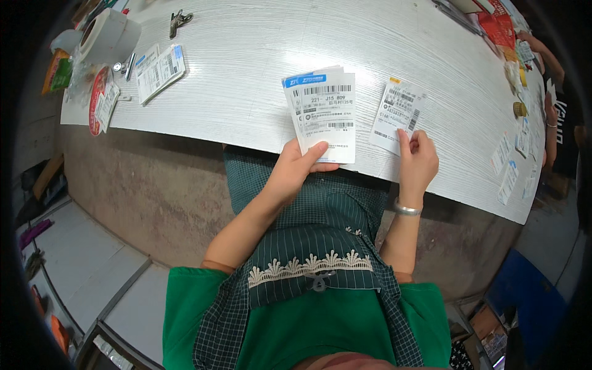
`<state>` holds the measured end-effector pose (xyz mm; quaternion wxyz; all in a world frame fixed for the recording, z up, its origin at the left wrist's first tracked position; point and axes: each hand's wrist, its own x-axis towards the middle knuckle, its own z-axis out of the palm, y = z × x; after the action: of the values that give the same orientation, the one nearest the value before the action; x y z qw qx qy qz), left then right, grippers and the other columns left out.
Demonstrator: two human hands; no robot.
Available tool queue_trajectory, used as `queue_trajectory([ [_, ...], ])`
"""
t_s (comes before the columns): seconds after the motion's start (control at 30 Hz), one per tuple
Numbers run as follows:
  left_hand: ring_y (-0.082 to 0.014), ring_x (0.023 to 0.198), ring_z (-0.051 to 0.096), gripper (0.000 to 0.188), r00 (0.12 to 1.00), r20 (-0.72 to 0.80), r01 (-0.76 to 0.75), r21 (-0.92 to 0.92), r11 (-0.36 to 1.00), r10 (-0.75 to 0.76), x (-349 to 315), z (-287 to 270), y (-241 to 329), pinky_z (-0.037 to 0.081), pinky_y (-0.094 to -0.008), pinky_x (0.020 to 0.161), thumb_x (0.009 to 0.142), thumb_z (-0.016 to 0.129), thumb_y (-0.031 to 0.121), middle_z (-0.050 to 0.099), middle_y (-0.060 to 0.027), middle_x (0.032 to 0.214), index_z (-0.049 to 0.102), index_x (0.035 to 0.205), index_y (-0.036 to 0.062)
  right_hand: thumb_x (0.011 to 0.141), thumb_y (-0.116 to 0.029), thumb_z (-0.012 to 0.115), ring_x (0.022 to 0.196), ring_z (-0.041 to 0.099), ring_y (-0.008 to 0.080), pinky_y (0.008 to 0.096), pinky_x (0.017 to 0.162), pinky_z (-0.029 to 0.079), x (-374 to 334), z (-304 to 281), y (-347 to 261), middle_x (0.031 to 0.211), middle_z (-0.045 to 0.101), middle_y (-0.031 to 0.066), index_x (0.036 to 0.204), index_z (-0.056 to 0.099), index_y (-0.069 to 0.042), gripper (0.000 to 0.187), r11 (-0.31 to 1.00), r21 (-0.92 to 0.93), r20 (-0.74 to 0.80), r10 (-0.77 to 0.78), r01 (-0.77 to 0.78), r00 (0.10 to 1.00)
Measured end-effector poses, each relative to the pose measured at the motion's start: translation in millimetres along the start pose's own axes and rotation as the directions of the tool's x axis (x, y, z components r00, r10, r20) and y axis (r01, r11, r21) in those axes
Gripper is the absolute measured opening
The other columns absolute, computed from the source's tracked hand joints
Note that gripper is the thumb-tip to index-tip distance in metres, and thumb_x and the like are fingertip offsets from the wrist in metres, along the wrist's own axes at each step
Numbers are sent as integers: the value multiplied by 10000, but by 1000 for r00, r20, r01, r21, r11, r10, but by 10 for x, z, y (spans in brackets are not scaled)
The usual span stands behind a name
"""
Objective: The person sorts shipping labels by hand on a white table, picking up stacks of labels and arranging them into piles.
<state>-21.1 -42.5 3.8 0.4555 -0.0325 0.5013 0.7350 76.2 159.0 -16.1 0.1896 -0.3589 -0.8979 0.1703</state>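
My left hand (301,165) grips a fanned stack of shipping labels (327,114) at its lower end, thumb on top, just over the table's near edge. The labels are white with printed barcodes, and a blue band shows at the top of one. To the right, my right hand (418,157) pinches the lower edge of a single shipping label (396,111) between thumb and fingers. This label has a small orange mark at its top and lies on or just above the white table (246,80); I cannot tell which.
Another label stack (161,71) lies at the left, near a metal clip (180,23) and a large white roll (105,37). A red and white packet (98,102) sits by the left edge. Loose labels (507,182) and packets line the right side, where another person's arm (542,52) shows.
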Motion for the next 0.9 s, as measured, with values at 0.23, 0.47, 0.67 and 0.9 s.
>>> queue_trajectory([
  [0.23,-153,905,626,342,996,-57,-56,107,993,62,69,-69,-154,533,-253,729,881,600,105,632,-122,1058,523,1175,-51,815,-246,674,571,522,121,271,520,408,-171,-58,-424,623,539,32,844,575,-55,217,873,482,230,-42,-76,972],
  [0.47,-113,855,605,272,982,-108,-144,116,983,156,51,-87,-179,493,-225,697,856,632,81,644,-80,999,581,1098,-32,783,-193,704,493,512,158,267,470,396,-323,-77,-614,581,533,37,741,560,-56,203,862,506,323,-167,-21,932],
  [0.67,-164,935,614,321,983,-122,-128,93,987,139,-17,-125,-182,524,-272,789,937,509,139,601,-134,1097,499,1184,-66,830,-236,648,490,527,209,312,464,397,-349,25,-605,571,536,77,699,562,-49,244,899,434,328,-222,62,918],
  [0.9,-279,979,633,350,978,-110,-175,38,984,178,-34,-179,-34,559,-309,803,968,429,135,571,-218,1142,434,1209,-118,831,-254,634,516,535,231,337,470,399,-59,252,-408,588,539,63,666,549,-78,255,976,142,68,-177,166,982],
])
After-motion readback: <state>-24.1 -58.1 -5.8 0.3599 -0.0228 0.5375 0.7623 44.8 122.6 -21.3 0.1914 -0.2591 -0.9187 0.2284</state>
